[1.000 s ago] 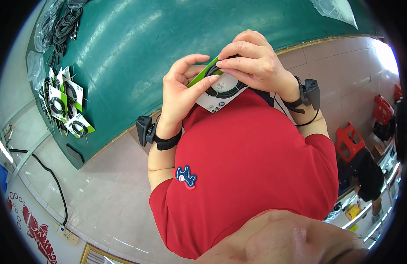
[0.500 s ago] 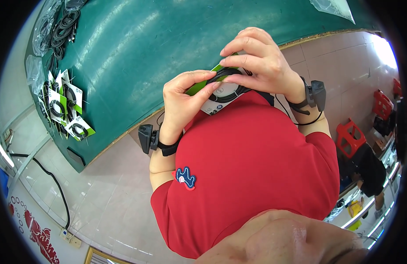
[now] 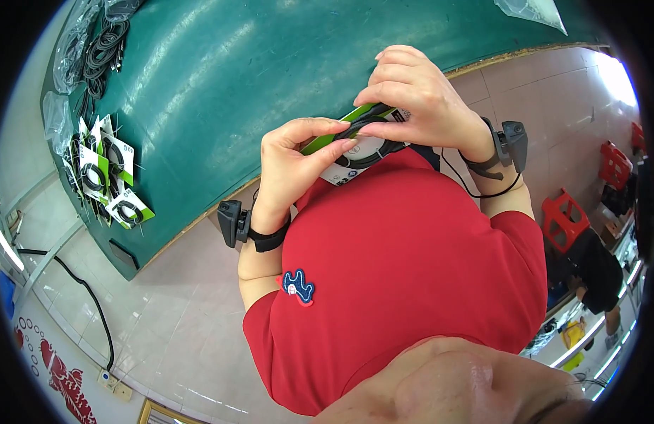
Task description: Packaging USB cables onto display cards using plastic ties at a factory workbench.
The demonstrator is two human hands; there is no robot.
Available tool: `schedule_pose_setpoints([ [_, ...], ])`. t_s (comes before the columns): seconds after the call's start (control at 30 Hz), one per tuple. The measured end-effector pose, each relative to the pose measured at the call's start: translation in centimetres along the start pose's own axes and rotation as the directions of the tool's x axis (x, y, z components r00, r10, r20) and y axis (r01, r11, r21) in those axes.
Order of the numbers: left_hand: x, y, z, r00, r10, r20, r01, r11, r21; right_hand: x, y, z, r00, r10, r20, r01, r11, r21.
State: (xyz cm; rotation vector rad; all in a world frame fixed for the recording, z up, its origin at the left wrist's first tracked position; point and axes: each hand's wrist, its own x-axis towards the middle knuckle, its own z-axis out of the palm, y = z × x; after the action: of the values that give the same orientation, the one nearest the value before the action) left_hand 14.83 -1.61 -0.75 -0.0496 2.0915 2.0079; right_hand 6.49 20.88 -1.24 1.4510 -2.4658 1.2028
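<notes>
A white and green cardboard card point(image 3: 339, 174) is tilted in front of my chest at the table's near edge. On its face lies a coiled black cable point(image 3: 366, 157). At the coil's left side, my left hand point(image 3: 299, 152) pinches card and cable between thumb and fingers. My right hand point(image 3: 419, 95) is closed on the right part, its thumb across the coil and its fingers curled at the card's far edge. The hands partly cover the upper coil. Black strapped devices sit on both wrists.
On the green table point(image 3: 200, 106), several carded cables point(image 3: 104, 169) are piled at the left. Behind them lie loose black cables point(image 3: 104, 53) and clear plastic bags point(image 3: 72, 53). A dark flat object point(image 3: 122, 253) sits at the corner. Red chairs point(image 3: 566, 220) stand at the right.
My right fingers have come lower and closer over the card's far edge, with the thumb still on the coil. My left hand keeps its pinch, nearly in the same place.
</notes>
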Motion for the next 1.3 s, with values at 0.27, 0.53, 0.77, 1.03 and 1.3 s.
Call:
schedule_pose_setpoints([
  [0.27,0.5,-0.2,0.0,0.999,0.035,-0.019,-0.033,0.993,0.116,0.3,0.3,-0.1,1.0,0.008,-0.012,-0.008,1.0,-0.021],
  [0.53,0.8,0.1,-0.2,0.992,0.091,-0.093,-0.075,0.984,0.16,1.5,2.6,-2.5,0.989,0.004,-0.147,-0.005,1.0,-0.004],
  [0.77,1.4,1.2,-2.1,0.968,0.149,-0.201,-0.122,0.982,0.144,1.8,10.9,-9.9,0.98,0.007,-0.199,-0.129,0.784,-0.608],
  [1.03,1.8,1.4,-3.4,0.946,0.127,-0.298,-0.096,0.989,0.115,2.3,14.8,-10.6,0.994,0.022,0.11,0.074,0.611,-0.788],
  [1.3,1.4,1.3,-4.0,0.922,0.258,-0.288,-0.207,0.958,0.196,3.3,14.9,-11.4,0.974,0.044,0.222,0.153,0.595,-0.789],
])
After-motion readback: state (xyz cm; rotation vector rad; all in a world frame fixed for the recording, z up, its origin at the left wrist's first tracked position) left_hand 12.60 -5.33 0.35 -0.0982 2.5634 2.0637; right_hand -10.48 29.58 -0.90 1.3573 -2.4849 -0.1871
